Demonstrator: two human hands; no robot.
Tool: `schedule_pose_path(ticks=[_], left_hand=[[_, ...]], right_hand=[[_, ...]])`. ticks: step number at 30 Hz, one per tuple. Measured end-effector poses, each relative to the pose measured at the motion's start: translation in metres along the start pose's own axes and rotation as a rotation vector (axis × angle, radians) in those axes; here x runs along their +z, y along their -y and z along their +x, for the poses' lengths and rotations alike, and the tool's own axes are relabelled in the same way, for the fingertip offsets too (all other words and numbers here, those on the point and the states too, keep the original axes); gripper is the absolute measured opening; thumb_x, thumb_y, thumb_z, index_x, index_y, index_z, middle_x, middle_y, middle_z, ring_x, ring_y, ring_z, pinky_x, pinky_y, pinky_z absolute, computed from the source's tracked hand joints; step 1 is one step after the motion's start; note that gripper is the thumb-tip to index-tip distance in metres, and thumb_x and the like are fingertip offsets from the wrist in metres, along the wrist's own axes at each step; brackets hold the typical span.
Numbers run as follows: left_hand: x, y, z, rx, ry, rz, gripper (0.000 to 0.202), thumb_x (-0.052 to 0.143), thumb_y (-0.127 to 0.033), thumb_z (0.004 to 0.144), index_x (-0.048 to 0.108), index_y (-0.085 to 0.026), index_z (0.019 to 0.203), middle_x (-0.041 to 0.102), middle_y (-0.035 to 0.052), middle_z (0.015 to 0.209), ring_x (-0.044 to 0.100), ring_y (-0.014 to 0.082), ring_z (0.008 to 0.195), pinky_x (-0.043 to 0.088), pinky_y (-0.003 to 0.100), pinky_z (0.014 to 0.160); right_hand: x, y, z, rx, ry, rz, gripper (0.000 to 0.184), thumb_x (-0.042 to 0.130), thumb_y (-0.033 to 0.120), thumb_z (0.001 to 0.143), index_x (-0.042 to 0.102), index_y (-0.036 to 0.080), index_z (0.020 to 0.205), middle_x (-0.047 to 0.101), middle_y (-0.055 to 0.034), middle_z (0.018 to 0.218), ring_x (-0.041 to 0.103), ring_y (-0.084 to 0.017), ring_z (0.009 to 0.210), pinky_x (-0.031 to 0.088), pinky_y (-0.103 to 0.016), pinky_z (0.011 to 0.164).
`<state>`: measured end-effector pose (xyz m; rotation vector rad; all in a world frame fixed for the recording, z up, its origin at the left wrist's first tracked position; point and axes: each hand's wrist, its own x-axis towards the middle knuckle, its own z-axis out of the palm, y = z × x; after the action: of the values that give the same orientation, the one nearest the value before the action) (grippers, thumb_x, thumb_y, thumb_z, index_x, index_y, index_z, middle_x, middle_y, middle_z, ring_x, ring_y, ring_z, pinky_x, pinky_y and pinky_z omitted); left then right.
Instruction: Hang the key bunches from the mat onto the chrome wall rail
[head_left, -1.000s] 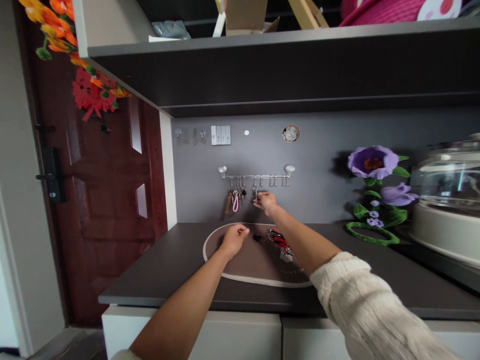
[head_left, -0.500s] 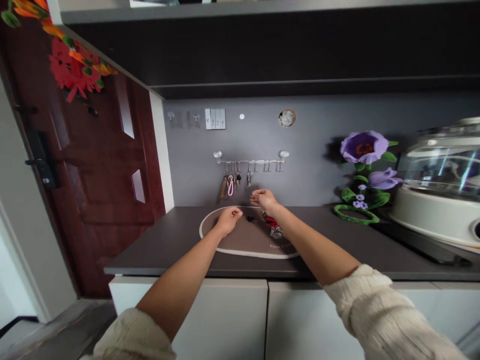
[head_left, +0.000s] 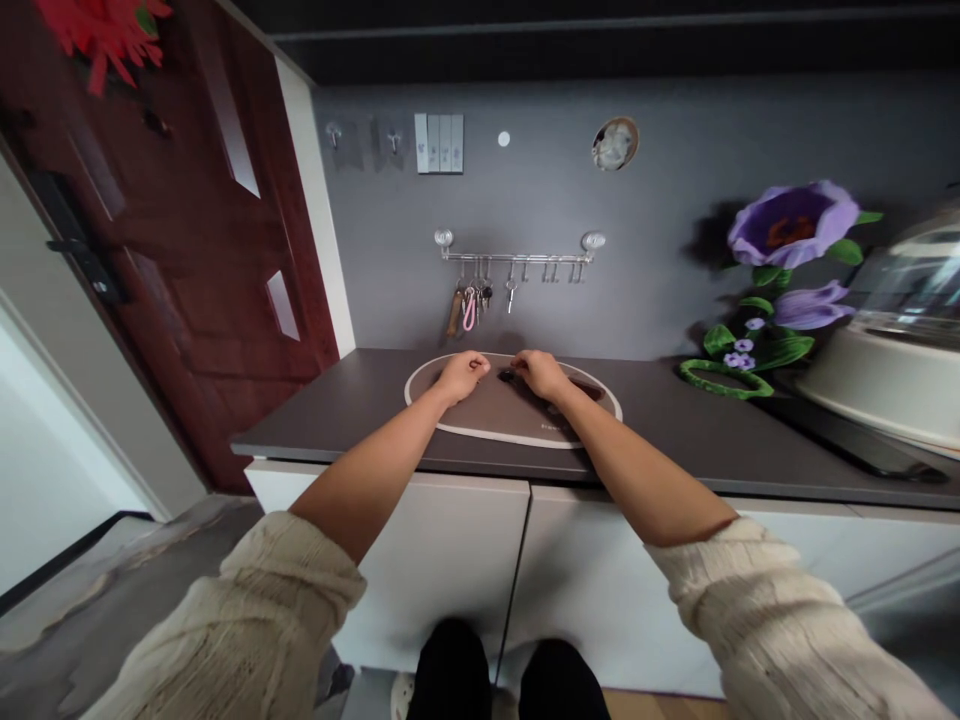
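Observation:
My left hand rests over the left part of an oval brown mat with a pale rim. Its fingers are curled together, and whatever they may hold is hidden. My right hand is bent down at the mat's middle, its fingertips closed at a small black-headed key. The key's head shows just left of those fingers; the rest is covered. Behind my right hand and wrist, a bunch of red and metal items is mostly hidden. Above the hands, a clear hook rail carries a key bunch with a pink loop and a single key.
On the right of the dark counter stand a purple flower ornament and a white appliance with a clear top. A flat black object lies in front of it. A dark red door is at the left.
My right hand has come down from below the rail to the black-headed key, and its fingers have closed. My left hand stays curled over the mat. The view has tilted downward.

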<state>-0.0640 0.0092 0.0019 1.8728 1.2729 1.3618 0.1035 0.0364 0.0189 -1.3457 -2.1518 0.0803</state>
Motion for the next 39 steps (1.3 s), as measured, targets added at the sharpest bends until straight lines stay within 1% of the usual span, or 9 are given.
schedule_pose_path(ticks=[3,6,11,15,21,28,34,36,39], left_hand=[[-0.001,-0.002,-0.001,0.007,0.025,0.056,0.009,0.050,-0.016,0.070,0.057,-0.012,0.067,0.055,0.0003,0.065,0.046,0.0089,0.060,0.038,0.023,0.064],[-0.003,-0.002,-0.002,0.023,0.046,0.105,0.010,0.050,-0.019,0.071,0.058,-0.012,0.069,0.057,0.0010,0.067,0.046,0.0096,0.062,0.038,0.023,0.065],[-0.003,0.000,-0.002,0.027,0.064,0.111,0.012,0.049,-0.019,0.072,0.059,-0.012,0.070,0.057,0.0017,0.068,0.047,0.0099,0.062,0.037,0.023,0.065],[-0.002,0.002,-0.001,0.010,0.060,0.102,0.012,0.050,-0.019,0.072,0.059,-0.011,0.072,0.057,0.0023,0.068,0.047,0.0099,0.063,0.038,0.023,0.065],[-0.002,0.003,0.000,0.021,0.064,0.074,0.013,0.050,-0.020,0.072,0.059,-0.011,0.072,0.058,0.0023,0.068,0.048,0.0102,0.064,0.038,0.024,0.069],[-0.002,0.004,0.002,-0.006,0.038,0.027,0.014,0.051,-0.021,0.072,0.060,-0.011,0.074,0.057,0.0015,0.068,0.046,0.0091,0.062,0.037,0.023,0.065],[-0.002,0.005,0.004,-0.045,0.016,-0.045,0.019,0.053,-0.025,0.071,0.062,-0.011,0.080,0.059,0.0021,0.070,0.046,0.0094,0.061,0.037,0.024,0.064],[-0.002,0.003,0.004,-0.050,0.031,-0.076,0.021,0.053,-0.026,0.071,0.062,-0.011,0.084,0.060,0.0032,0.073,0.046,0.0095,0.063,0.036,0.024,0.065],[-0.003,0.002,0.003,-0.010,0.121,-0.127,0.024,0.053,-0.029,0.071,0.063,-0.010,0.084,0.061,0.0037,0.074,0.047,0.0093,0.064,0.036,0.024,0.066]], right_hand=[[0.003,-0.001,0.002,-0.080,0.045,-0.141,0.022,0.053,0.006,0.070,0.064,0.018,0.085,0.065,-0.0070,0.089,0.056,-0.018,0.086,0.037,-0.025,0.080],[0.006,-0.002,0.003,-0.121,0.065,-0.181,0.022,0.053,0.007,0.071,0.065,0.018,0.086,0.065,-0.0075,0.089,0.057,-0.018,0.085,0.037,-0.025,0.079],[0.008,-0.003,0.005,-0.116,0.071,-0.135,0.020,0.053,0.007,0.071,0.066,0.018,0.081,0.065,-0.0070,0.086,0.056,-0.018,0.086,0.036,-0.025,0.080],[0.009,-0.003,0.005,-0.146,0.078,-0.191,0.020,0.052,0.009,0.073,0.066,0.018,0.083,0.065,-0.0074,0.087,0.055,-0.019,0.086,0.036,-0.025,0.080],[0.006,0.001,0.003,-0.129,0.074,-0.204,0.018,0.051,0.011,0.074,0.065,0.017,0.084,0.064,-0.0083,0.088,0.054,-0.018,0.085,0.036,-0.025,0.078],[-0.001,0.005,-0.001,-0.150,-0.001,-0.090,0.019,0.049,0.015,0.076,0.065,0.018,0.085,0.065,-0.0055,0.088,0.056,-0.015,0.082,0.037,-0.023,0.076],[-0.003,0.009,-0.003,-0.162,-0.099,0.120,0.015,0.052,0.017,0.073,0.065,0.016,0.080,0.065,-0.0029,0.076,0.056,-0.013,0.069,0.040,-0.023,0.068],[-0.003,0.011,-0.003,-0.160,-0.110,0.200,0.013,0.053,0.019,0.072,0.064,0.016,0.079,0.065,-0.0026,0.074,0.056,-0.012,0.066,0.040,-0.023,0.066],[0.000,0.013,-0.003,-0.157,-0.093,0.359,0.013,0.054,0.022,0.071,0.063,0.015,0.078,0.065,-0.0024,0.073,0.056,-0.011,0.065,0.041,-0.023,0.065]])
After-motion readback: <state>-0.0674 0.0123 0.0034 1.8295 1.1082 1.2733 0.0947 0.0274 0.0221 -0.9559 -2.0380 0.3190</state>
